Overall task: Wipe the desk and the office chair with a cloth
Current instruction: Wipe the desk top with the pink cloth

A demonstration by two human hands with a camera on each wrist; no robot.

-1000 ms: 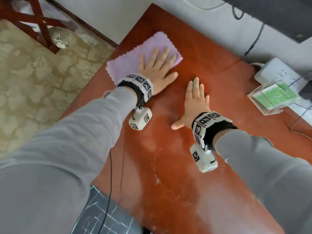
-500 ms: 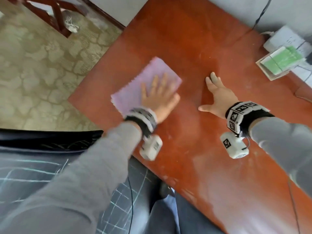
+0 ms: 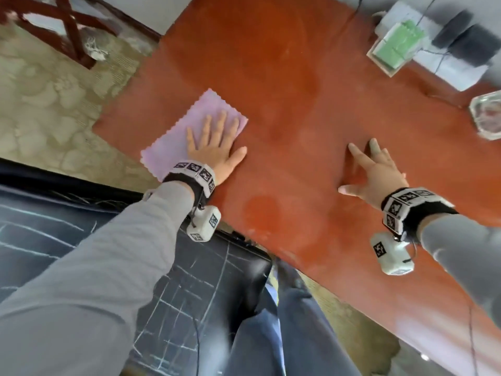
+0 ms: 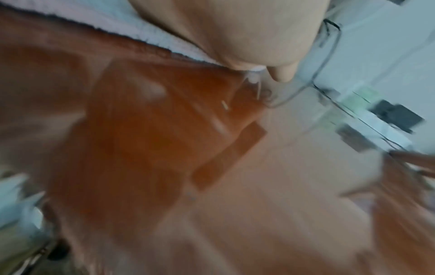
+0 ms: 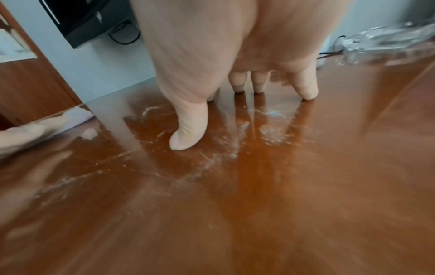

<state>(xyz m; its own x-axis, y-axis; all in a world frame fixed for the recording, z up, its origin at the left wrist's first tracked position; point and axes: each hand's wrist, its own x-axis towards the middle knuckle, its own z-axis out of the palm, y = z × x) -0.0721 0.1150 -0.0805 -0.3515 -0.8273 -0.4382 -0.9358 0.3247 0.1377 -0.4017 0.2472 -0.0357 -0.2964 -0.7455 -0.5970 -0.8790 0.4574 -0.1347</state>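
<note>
From the head view, my left hand (image 3: 217, 147) lies flat with fingers straight and spread on the lilac cloth (image 3: 187, 131), pressing it to the red bench (image 3: 298, 90). The cloth sits under my palm and fingers and runs out past my little-finger side, close to the bench corner. My right hand (image 3: 375, 172) is well apart to the right, fingers splayed and propped on the bare wood, holding nothing. Beyond its fingertips sit a clear box with green contents (image 3: 397, 42) and a white power strip (image 3: 450, 63); a glass dish (image 3: 488, 115) is off its outer side. The black office chair (image 3: 200, 289) is below my left wrist, its seat scored with pale lines, not yet wiped as far as I can judge.

The left wrist view is badly blurred: I make out my palm over the bench and the cloth's pale edge (image 4: 132, 28) beneath it, little more.

The right wrist view shows my fingertips (image 5: 186, 139) planted on the bench among whitish smears (image 5: 235, 148), with the left hand and cloth at the far left.

To wipe well, I judge I should keep the palm flat so the cloth does not bunch, sweep in overlapping passes toward those smears, and lift the bracing hand before the cloth reaches it. Near the cables I should slow down.
</note>
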